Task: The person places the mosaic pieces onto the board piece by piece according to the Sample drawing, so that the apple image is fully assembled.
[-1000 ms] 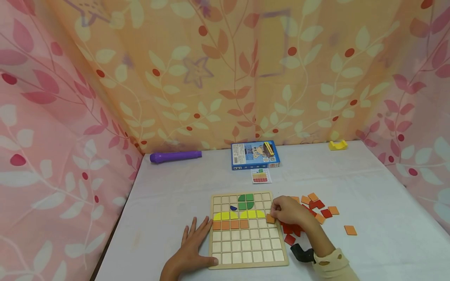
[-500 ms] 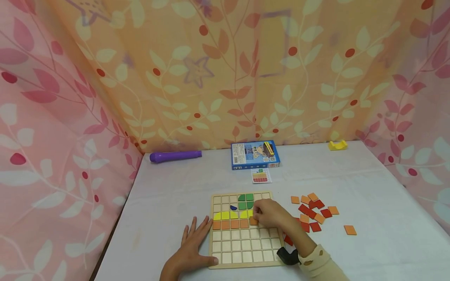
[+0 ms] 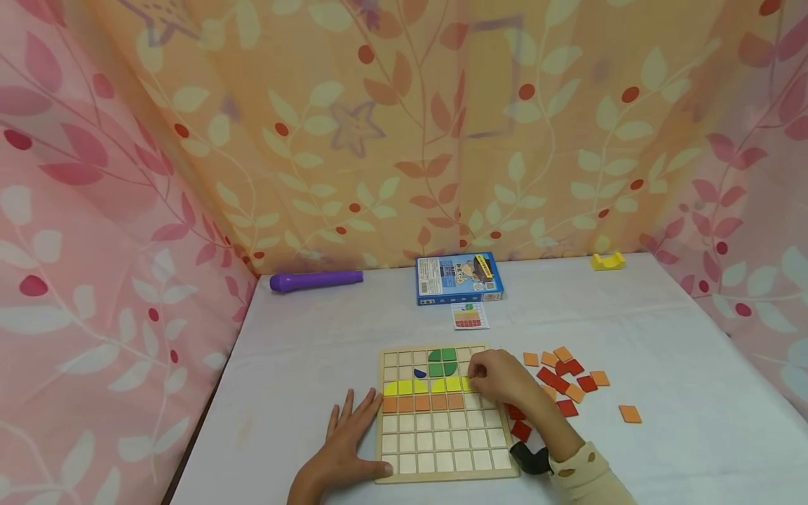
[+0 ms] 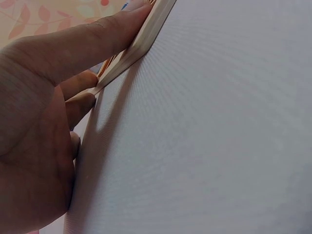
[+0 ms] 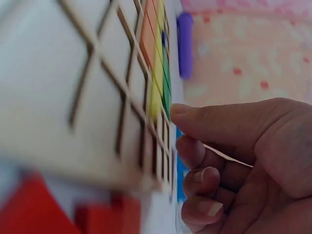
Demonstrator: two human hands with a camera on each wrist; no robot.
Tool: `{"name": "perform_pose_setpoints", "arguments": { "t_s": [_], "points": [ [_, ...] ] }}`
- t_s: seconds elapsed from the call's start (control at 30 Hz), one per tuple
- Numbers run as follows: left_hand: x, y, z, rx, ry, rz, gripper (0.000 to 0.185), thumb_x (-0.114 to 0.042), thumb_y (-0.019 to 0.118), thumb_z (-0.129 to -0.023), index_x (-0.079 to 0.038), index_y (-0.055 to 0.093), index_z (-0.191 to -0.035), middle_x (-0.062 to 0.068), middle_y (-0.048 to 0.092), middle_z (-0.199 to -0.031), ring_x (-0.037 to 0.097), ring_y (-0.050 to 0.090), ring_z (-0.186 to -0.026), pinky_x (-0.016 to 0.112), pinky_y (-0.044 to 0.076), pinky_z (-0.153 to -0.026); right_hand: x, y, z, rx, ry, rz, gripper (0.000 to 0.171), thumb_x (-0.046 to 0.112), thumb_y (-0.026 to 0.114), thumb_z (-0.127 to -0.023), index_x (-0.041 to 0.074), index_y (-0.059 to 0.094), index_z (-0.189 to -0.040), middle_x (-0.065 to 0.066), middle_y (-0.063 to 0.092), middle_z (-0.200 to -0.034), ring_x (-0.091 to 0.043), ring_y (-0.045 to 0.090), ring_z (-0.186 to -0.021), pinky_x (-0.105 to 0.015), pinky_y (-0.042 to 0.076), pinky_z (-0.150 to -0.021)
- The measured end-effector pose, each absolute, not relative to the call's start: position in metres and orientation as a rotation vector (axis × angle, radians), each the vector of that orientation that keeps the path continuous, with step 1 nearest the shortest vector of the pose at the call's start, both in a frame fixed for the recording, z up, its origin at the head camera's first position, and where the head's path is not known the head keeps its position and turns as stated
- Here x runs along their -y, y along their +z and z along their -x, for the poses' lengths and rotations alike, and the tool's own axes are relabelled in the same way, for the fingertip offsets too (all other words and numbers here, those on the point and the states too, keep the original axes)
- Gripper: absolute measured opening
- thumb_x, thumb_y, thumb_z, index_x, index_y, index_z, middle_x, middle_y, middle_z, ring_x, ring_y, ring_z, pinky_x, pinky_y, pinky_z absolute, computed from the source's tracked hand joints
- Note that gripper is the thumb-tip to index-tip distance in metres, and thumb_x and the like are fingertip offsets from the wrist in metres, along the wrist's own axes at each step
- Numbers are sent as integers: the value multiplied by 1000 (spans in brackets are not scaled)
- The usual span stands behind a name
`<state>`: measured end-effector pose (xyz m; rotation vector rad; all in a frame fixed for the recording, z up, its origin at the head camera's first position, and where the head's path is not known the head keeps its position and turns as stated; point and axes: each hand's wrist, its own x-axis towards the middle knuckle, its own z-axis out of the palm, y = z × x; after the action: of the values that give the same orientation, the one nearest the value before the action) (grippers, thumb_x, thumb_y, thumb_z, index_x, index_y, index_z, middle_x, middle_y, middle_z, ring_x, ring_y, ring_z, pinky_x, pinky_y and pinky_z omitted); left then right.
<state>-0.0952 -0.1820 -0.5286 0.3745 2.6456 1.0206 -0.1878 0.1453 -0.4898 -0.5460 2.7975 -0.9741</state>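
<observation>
A wooden grid board [image 3: 452, 481] lies on the white table. Orange square tiles [image 3: 423, 403] fill the left part of one row, below a row of yellow tiles [image 3: 404, 386] and several green tiles [image 3: 442, 361]. A small dark blue piece [image 3: 420, 373] sits among them. My left hand [image 3: 344, 445] lies at the board's left side with fingers spread, thumb on its near corner; the left wrist view shows that thumb [image 4: 92, 44] on the frame. Over the right end of the yellow row is my right hand [image 3: 501, 379], fingers loosely bent, no tile visible between thumb and fingertips.
Loose red tiles [image 3: 553, 379] and orange tiles [image 3: 629, 414] are scattered right of the board. Behind it are a small pattern card [image 3: 469, 316], a blue box [image 3: 459, 278], a purple microphone-like stick [image 3: 315, 281] and a yellow piece [image 3: 608, 261].
My right hand brought an orange tile left onto the board and let it go at the end of the orange row. It then moved back right and up. The left hand stayed still.
</observation>
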Motion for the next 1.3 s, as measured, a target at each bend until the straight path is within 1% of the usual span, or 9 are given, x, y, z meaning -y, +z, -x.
{"name": "perform_pose_setpoints", "arguments": {
  "t_s": [0.07,0.13,0.17,0.3,0.4,0.53,0.87,1.17,1.3],
  "points": [
    [181,-529,95,-2645,1020,-376,118,-60,84,-66,-18,28,-160,5,19,-166,39,-11,-151,64,-12,-113,-161,-486,193,-2839,-934,435,11,6,75,-82,14,69,-78,4,52,-69,-16,48,-68,-32,42,-59],
    [181,-530,95,-2647,1016,-381,117,-60,84,-66,-18,28,-160,4,18,-166,39,-11,-151,64,-12,-113,-178,-484,197,-2861,-894,314,3,9,74,-85,11,71,-85,1,53,-72,-18,49,-70,-32,43,-59],
    [181,-530,95,-2647,1018,-384,118,-60,84,-66,-18,28,-160,4,18,-166,39,-11,-151,64,-12,-113,-186,-482,199,-2868,-876,261,4,10,72,-87,9,72,-91,-1,54,-74,-19,50,-71,-33,44,-60],
    [182,-530,94,-2652,1020,-399,118,-60,84,-67,-18,27,-160,5,18,-166,39,-11,-151,63,-13,-113,-216,-480,203,-2882,-814,103,21,13,72,-89,3,72,-108,-5,59,-80,-23,52,-73,-38,50,-63],
    [183,-529,94,-2654,1016,-401,118,-61,84,-67,-17,26,-160,5,17,-166,40,-11,-150,63,-13,-113,-230,-483,204,-2900,-769,80,24,11,73,-87,-1,73,-109,-8,64,-84,-25,54,-75,-45,53,-69],
    [184,-528,94,-2650,1017,-394,118,-61,84,-67,-18,27,-160,6,17,-166,40,-11,-150,64,-13,-113,-239,-489,203,-2922,-770,110,20,8,74,-85,-1,75,-103,-11,69,-90,-26,57,-80,-51,53,-77],
    [182,-530,95,-2643,1010,-374,118,-63,83,-66,-18,27,-160,5,18,-166,40,-11,-150,65,-13,-113,-246,-491,201,-2886,-819,121,19,9,75,-86,1,75,-103,-5,66,-86,-25,55,-81,-47,53,-76],
    [181,-530,95,-2641,1018,-366,118,-61,84,-66,-19,28,-160,4,18,-166,39,-11,-151,64,-13,-113,-251,-494,197,-2867,-832,132,29,15,78,-87,0,74,-111,-14,68,-101,-29,57,-89,-55,52,-86],
    [181,-529,95,-2646,1012,-375,117,-60,84,-66,-18,28,-160,5,18,-166,39,-11,-151,64,-13,-113,-252,-497,197,-2889,-841,164,27,13,77,-87,0,74,-110,-13,69,-99,-28,57,-87,-54,53,-85]
  ]
}}
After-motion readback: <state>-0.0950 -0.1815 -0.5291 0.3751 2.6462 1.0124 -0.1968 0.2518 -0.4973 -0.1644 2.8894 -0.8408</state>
